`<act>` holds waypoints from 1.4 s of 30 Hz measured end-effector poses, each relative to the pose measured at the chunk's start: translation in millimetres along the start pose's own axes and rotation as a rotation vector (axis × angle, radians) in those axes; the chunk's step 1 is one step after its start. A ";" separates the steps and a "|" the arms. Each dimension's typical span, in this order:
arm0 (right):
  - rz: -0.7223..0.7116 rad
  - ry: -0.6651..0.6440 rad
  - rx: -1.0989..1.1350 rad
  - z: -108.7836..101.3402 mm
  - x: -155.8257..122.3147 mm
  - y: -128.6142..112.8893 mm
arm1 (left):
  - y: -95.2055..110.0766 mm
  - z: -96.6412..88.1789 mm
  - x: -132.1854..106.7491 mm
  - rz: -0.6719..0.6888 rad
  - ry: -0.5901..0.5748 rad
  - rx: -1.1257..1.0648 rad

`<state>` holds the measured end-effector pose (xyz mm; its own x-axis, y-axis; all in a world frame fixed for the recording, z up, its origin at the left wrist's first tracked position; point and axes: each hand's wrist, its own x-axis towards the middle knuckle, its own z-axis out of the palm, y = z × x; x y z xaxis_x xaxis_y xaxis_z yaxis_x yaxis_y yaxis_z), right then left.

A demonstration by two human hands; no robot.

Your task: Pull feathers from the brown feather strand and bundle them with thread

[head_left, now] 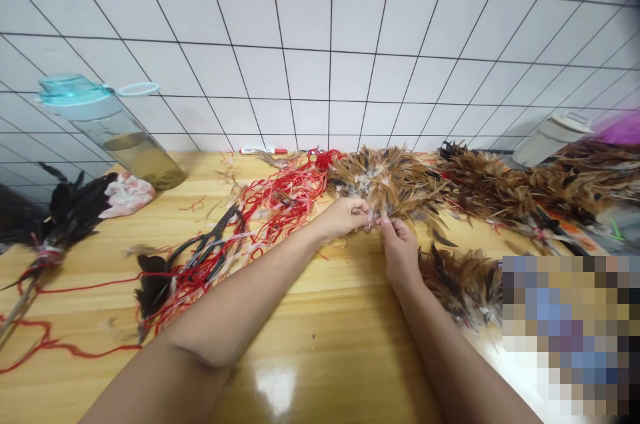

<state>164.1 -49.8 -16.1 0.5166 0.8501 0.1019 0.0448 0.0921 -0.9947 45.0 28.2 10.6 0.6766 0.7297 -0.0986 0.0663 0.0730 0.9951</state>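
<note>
My left hand point(347, 216) and my right hand point(397, 245) meet at the middle of a wooden table point(320, 351), both pinching the near edge of a bunch of brown and black feathers point(387, 182). The fingers of each hand are closed on the feather quills. A tangle of red and white string point(280, 201) lies just left of my left hand, and black scissors point(207, 244) rest in the string.
More brown feather strips point(505, 187) run along the back right, and a small pile of brown feathers point(463, 281) lies by my right forearm. Black feathers point(75, 211) lie at left. A water bottle point(113, 131) leans on the tiled wall point(320, 44). A red marker point(263, 151) lies at the wall.
</note>
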 end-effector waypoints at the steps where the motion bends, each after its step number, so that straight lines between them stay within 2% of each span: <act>1: 0.011 0.012 -0.012 -0.3 0.1 0.9 | -0.1 -0.7 0.6 0.001 0.021 -0.016; 4: 0.043 0.024 -0.016 -0.8 0.9 5.3 | -0.1 -2.0 1.8 0.017 0.048 -0.126; 7: 0.039 0.009 -0.030 -0.8 1.6 10.1 | 0.6 -1.6 1.2 0.020 0.014 -0.202; 10: 0.039 0.013 -0.053 -0.5 1.4 11.7 | 2.7 0.2 -0.1 0.003 0.014 -0.155; 15: 0.013 -0.008 -0.126 -0.4 0.8 9.1 | 7.7 2.4 0.1 0.037 0.139 0.006; 19: -0.056 -0.024 -0.234 -1.2 1.7 10.3 | 6.1 1.1 1.7 0.025 0.145 0.041; 24: -0.091 -0.036 -0.259 -2.3 3.1 15.2 | 4.2 -1.3 2.2 0.005 0.137 0.024; 28: -0.107 -0.047 -0.295 -3.2 3.3 17.3 | 10.5 -1.9 0.9 0.005 0.138 0.168; 36: -0.210 -0.050 -0.458 -0.9 -0.2 10.2 | 21.5 -3.0 -7.3 0.115 0.159 0.710; 39: -0.232 -0.058 -0.509 -1.5 -0.9 9.9 | 23.1 -3.3 -8.9 0.157 0.149 0.758; 42: -0.268 -0.045 -0.567 -3.5 -0.9 11.0 | 22.8 -4.1 -8.3 0.152 0.091 0.690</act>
<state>167.1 -51.4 -27.2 0.3884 0.8579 0.3364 0.6208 0.0262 -0.7836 37.9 26.5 34.0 0.6534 0.7536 0.0720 0.4454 -0.4596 0.7684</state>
